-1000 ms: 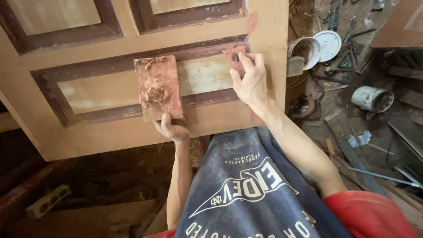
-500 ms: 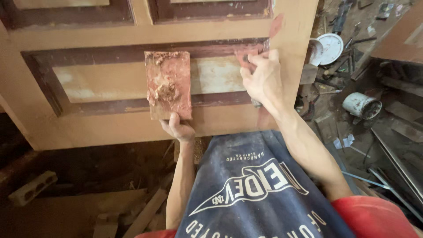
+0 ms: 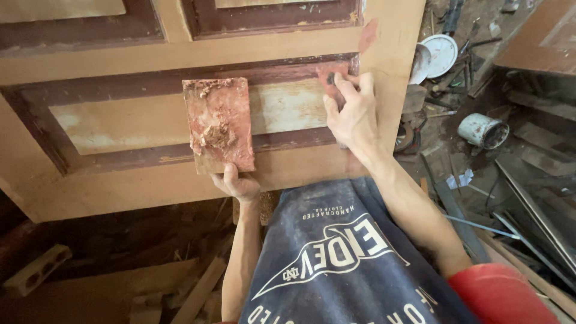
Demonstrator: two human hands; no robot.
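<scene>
Against panelled wooden door [image 3: 180, 54], left hand [image 3: 239, 183] gripping putty-caked board [image 3: 218, 125], right hand [image 3: 354, 114] pressing perhaps scraper [image 3: 331, 81]

A large panelled wooden door [image 3: 150, 174] lies flat as the work surface, tan with dark reddish-brown mouldings. Right of the door, the dirt floor [image 3: 438, 150] is strewn with clutter: a white round lid [image 3: 439, 55] near the door's far right corner, a stained white tin [image 3: 482, 131] lying on its side farther right, and metal strips [image 3: 528, 204] beyond it. Below the door's near edge lie wooden offcuts [image 3: 198, 294] and a pale perforated block [image 3: 37, 269].
</scene>
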